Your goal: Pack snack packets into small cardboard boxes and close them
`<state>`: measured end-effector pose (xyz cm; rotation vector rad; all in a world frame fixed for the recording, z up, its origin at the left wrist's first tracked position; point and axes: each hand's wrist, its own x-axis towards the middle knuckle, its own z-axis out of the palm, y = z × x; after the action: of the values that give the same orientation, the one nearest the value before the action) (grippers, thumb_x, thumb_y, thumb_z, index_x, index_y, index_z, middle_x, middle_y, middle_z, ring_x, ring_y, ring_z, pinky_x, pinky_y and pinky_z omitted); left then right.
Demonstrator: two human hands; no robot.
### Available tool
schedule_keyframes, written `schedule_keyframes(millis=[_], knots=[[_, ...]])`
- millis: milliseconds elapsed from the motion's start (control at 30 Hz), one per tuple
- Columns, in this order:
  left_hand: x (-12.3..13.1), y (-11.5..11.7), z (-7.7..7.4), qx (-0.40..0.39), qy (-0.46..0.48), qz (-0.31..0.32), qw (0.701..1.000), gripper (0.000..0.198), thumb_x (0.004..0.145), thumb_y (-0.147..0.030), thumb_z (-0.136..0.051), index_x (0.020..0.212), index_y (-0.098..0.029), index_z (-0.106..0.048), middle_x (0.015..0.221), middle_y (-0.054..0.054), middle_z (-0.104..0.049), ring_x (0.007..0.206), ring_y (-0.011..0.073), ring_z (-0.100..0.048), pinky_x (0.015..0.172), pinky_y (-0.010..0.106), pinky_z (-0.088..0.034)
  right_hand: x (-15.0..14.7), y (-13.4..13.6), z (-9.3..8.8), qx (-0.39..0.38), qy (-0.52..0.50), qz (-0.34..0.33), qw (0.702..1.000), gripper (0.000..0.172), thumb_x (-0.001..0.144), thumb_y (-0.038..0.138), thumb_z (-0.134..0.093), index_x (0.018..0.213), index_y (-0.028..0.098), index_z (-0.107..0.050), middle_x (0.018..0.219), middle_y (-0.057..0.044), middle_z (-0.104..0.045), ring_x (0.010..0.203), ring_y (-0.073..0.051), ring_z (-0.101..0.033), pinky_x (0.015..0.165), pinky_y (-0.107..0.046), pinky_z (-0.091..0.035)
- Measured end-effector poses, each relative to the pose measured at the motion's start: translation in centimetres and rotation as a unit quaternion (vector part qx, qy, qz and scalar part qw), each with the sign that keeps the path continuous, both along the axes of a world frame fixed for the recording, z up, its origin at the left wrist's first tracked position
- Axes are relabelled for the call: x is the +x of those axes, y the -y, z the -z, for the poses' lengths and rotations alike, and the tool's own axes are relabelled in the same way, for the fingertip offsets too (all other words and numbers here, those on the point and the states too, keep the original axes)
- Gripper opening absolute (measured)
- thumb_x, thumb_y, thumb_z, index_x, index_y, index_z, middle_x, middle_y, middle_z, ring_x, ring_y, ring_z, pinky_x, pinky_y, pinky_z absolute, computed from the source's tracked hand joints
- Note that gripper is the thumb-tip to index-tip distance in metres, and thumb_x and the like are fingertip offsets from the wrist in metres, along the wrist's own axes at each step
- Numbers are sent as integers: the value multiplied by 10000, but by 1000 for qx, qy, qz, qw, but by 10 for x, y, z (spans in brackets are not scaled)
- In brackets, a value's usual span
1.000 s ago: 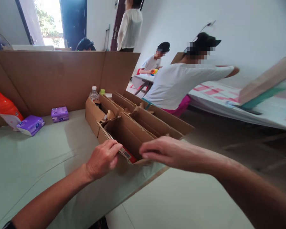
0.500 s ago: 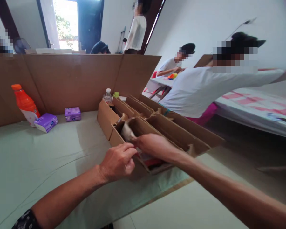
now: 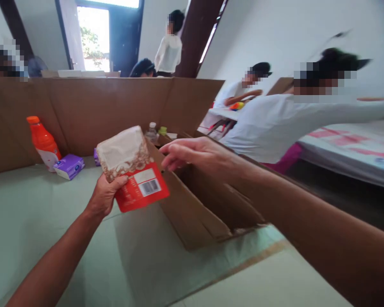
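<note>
My left hand [image 3: 104, 194] grips the lower left side of a flat food pouch [image 3: 139, 187], thumb on its front. The pouch is red at the bottom with a barcode label, and pale with a brown pattern at the top. It is held up tilted, left of the divided cardboard box [image 3: 192, 213]. My right hand [image 3: 192, 153] hovers over the box with its fingers stretched out, apart from the pouch and holding nothing. My right forearm hides much of the box; one deep compartment shows below the hand.
An orange bottle [image 3: 43, 143] and a purple tissue pack [image 3: 69, 166] stand at the left on the pale green tablecloth [image 3: 51, 221]. A clear bottle [image 3: 152, 133] is behind the box. A cardboard screen [image 3: 109, 102] closes off the back. A person in white [image 3: 262, 128] sits at the right.
The pouch has come up out of the box and moved left, now in my left hand. My right hand has let go of it and risen, its fingers spread.
</note>
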<state>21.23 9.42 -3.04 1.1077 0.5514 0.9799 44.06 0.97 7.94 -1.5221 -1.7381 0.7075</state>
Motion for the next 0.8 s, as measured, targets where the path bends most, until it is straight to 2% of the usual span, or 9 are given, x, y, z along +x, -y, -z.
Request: schedule_keyframes(millis=[100, 167, 267, 333, 467, 633, 733, 800], knots=[[-46, -38, 37, -40, -80, -58, 994, 607, 567, -294, -917, 1095, -137, -662, 973, 48, -778, 938, 247, -730, 916, 362, -560, 32, -31, 26, -16, 14, 89, 996, 621, 762, 775, -588, 875, 171, -674, 850, -94, -734, 696, -179, -677, 611, -287, -523], [-70, -62, 63, -69, -131, -75, 986, 445, 671, -259, -880, 1040, -135, -664, 901, 24, -756, 839, 199, -720, 836, 337, -576, 52, -46, 42, -32, 45, 119, 991, 585, 715, 739, -645, 839, 169, -683, 799, -95, -732, 656, -185, -665, 574, -292, -507], [-90, -86, 92, -110, -196, -54, 973, 221, 911, -292, -717, 1053, -133, -659, 972, 40, -713, 817, 165, -691, 759, 340, -593, 60, -59, 55, -41, 69, 99, 992, 471, 778, 634, -616, 839, 176, -706, 757, -75, -733, 589, -164, -631, 519, -275, -461], [-97, -96, 103, -126, -221, -25, 967, 231, 969, -320, -650, 1111, -138, -654, 1061, 60, -693, 874, 171, -686, 770, 356, -602, 48, -65, 54, -25, 126, 77, 989, 385, 827, 542, -577, 842, 187, -725, 699, -47, -715, 557, -154, -602, 498, -265, -419], [-106, -113, 111, -116, -238, -15, 964, 279, 968, -325, -653, 1182, -147, -637, 1144, 77, -676, 946, 194, -683, 811, 382, -604, 0, -82, 38, -3, 299, 33, 954, 253, 849, 395, -576, 813, 214, -749, 656, -3, -687, 574, -150, -586, 562, -266, -391], [-115, -134, 105, -55, -256, -42, 964, 269, 968, -332, -652, 1160, -143, -644, 1121, 73, -687, 930, 189, -690, 807, 381, -605, -54, -113, 30, 4, 427, -3, 904, 229, 874, 332, -556, 853, 236, -763, 730, -11, -717, 637, -161, -599, 577, -266, -337], [-117, -144, 94, 5, -295, -80, 952, 233, 928, -294, -689, 1100, -139, -659, 1056, 64, -712, 913, 199, -700, 821, 392, -599, -50, -120, 29, 18, 428, 2, 903, 223, 872, 342, -564, 851, 242, -762, 756, -14, -726, 670, -166, -605, 599, -268, -340], [-115, -148, 85, 57, -328, -135, 933, 271, 845, -244, -737, 1084, -143, -657, 1064, 82, -720, 999, 258, -693, 910, 453, -572, -27, -116, 28, 21, 397, 53, 916, 207, 859, 354, -593, 836, 239, -764, 710, -8, -705, 631, -151, -572, 602, -272, -336]])
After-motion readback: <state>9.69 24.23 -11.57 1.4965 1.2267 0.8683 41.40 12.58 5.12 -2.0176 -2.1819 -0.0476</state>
